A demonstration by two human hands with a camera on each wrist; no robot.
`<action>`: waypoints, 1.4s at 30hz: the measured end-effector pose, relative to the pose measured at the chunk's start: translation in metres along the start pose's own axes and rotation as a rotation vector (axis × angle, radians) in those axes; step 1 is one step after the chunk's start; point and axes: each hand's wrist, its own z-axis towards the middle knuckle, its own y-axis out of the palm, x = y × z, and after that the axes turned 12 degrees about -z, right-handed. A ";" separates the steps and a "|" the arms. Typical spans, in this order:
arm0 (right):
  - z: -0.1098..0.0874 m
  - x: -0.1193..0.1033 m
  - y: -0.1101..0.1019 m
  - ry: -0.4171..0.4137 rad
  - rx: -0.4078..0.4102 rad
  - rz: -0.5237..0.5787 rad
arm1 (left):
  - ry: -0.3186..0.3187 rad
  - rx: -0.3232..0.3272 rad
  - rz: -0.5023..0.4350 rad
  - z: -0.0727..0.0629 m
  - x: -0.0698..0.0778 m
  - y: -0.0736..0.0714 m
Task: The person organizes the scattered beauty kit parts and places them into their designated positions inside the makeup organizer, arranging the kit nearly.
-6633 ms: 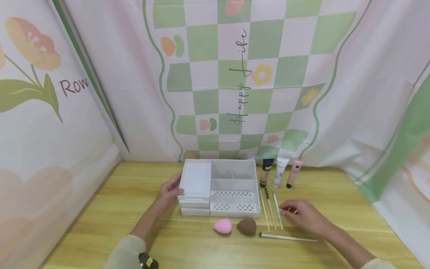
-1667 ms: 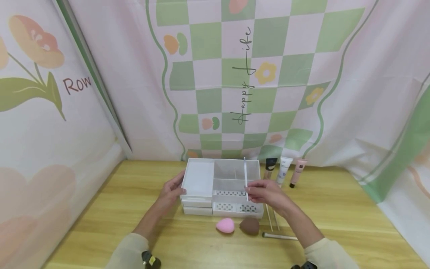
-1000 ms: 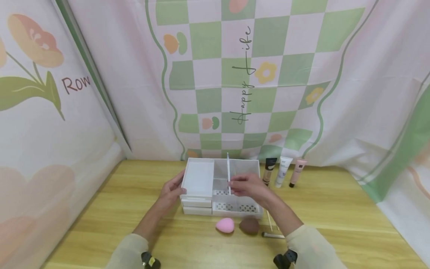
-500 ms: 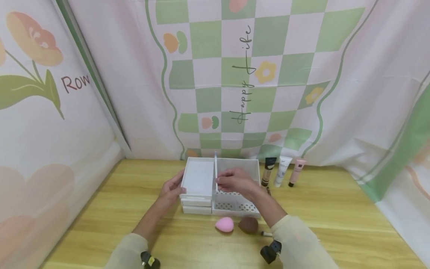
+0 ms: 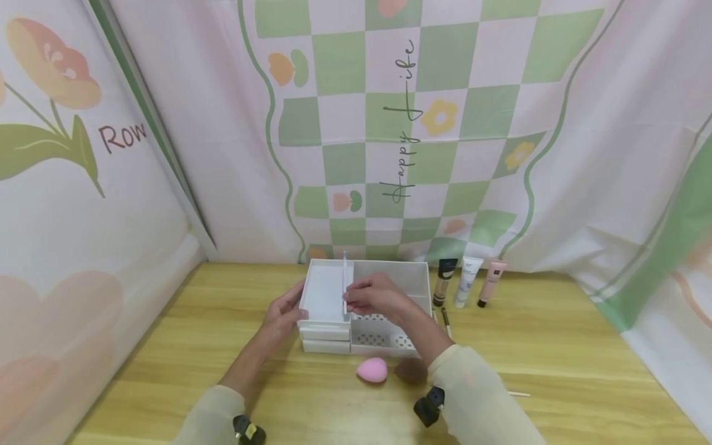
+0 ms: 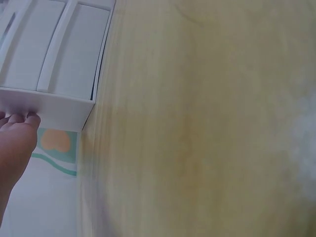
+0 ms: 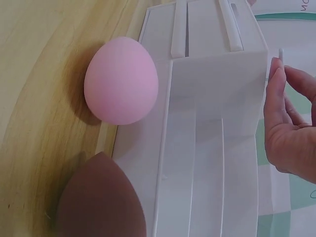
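A white makeup organizer (image 5: 387,272) stands on the table, with drawers (image 6: 81,49) on its left and divided compartments on its right. My left hand (image 5: 283,314) holds its left side, thumb at the top rim and fingertips against the outer wall. My right hand (image 5: 374,295) pinches a slim white pencil-like stick (image 5: 345,272) upright over the right edge of the organizer's flat top tray (image 5: 324,290). In the right wrist view, the thumb and a finger meet around the stick (image 7: 281,53). A pink makeup sponge (image 5: 372,370) and a brown makeup sponge (image 5: 410,371) lie in front.
A black-capped tube (image 5: 444,281), a white tube (image 5: 468,281) and a pink tube (image 5: 492,283) stand at the right, by the curtain (image 5: 395,142). A thin brush (image 5: 447,321) lies nearer. Another brush's handle end (image 5: 519,394) shows past my right sleeve.
My right hand has picked up the white stick from the table at the right, raised it upright and carried it left across the compartments to the top tray. My left hand stays on the organizer.
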 end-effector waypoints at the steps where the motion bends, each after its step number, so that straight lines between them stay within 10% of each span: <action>1: 0.001 -0.001 0.001 0.006 0.001 -0.008 | 0.001 0.000 -0.002 0.000 0.000 0.000; 42: 0.018 -0.038 0.022 0.233 0.022 -0.214 | -0.007 0.003 -0.025 0.001 -0.001 -0.002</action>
